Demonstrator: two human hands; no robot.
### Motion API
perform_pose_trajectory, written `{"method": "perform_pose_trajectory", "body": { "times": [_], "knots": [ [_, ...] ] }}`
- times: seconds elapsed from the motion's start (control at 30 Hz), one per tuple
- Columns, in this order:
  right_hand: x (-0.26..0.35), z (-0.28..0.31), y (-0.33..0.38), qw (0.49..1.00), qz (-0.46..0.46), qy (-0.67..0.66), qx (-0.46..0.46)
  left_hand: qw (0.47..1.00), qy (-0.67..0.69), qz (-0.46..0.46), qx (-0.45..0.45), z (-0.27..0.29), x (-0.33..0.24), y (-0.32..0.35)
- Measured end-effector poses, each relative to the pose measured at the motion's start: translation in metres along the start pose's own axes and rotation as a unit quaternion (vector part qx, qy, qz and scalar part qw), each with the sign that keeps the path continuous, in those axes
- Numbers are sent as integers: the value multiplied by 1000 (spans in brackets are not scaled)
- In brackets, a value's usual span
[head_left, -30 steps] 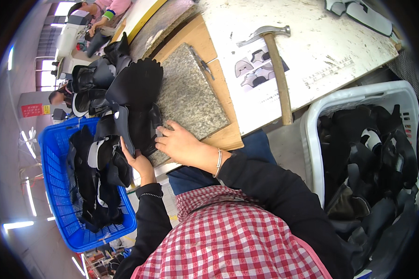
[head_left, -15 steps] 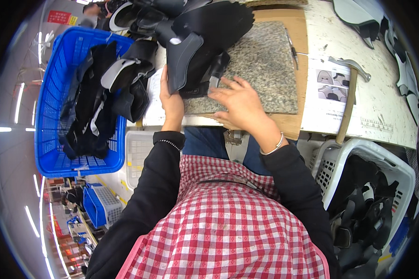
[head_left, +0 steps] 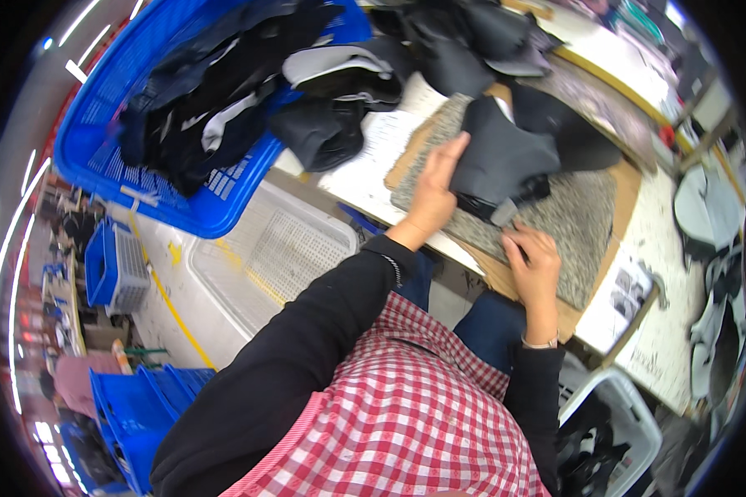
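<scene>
Lays the left hand [head_left: 433, 197], with fingers extended, along the left edge of the black leather-like piece [head_left: 504, 157] atop the granite slab [head_left: 582, 219], grip impossible to tell; curls the right hand [head_left: 539, 261], nearer the grey tab [head_left: 503, 213] just beyond its fingertips, cannot tell if pinching.

A white worktable [head_left: 655, 356] is reaching out rightward beneath the right hand [head_left: 536, 261], and another white tabletop [head_left: 626, 66] with a yellow edge is standing beyond it. Well left of the left hand [head_left: 435, 195], pale floor [head_left: 162, 236] is showing a yellow line [head_left: 172, 302]; farther left, light tubes [head_left: 75, 71] are glowing and bright panes [head_left: 51, 454] are shining
</scene>
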State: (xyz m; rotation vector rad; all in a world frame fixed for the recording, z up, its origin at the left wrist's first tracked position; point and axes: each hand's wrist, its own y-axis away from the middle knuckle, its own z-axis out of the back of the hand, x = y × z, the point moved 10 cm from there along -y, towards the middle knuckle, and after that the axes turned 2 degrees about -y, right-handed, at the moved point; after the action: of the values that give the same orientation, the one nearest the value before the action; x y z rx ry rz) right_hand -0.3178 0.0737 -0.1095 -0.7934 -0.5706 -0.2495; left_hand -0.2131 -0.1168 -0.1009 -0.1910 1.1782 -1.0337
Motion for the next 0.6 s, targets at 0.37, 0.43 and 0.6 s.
{"method": "perform_pose_trajectory", "body": {
  "times": [0.37,0.43,0.6],
  "knots": [
    [13,1,30,948,-199,-249,21,979,111,158,69,-10,-3,28],
    [26,-6,55,920,-240,-308,23,974,143,142,100,-18,-32,55],
    [16,-13,95,893,-334,-297,-57,940,240,74,230,-47,-79,104]
  ]
}}
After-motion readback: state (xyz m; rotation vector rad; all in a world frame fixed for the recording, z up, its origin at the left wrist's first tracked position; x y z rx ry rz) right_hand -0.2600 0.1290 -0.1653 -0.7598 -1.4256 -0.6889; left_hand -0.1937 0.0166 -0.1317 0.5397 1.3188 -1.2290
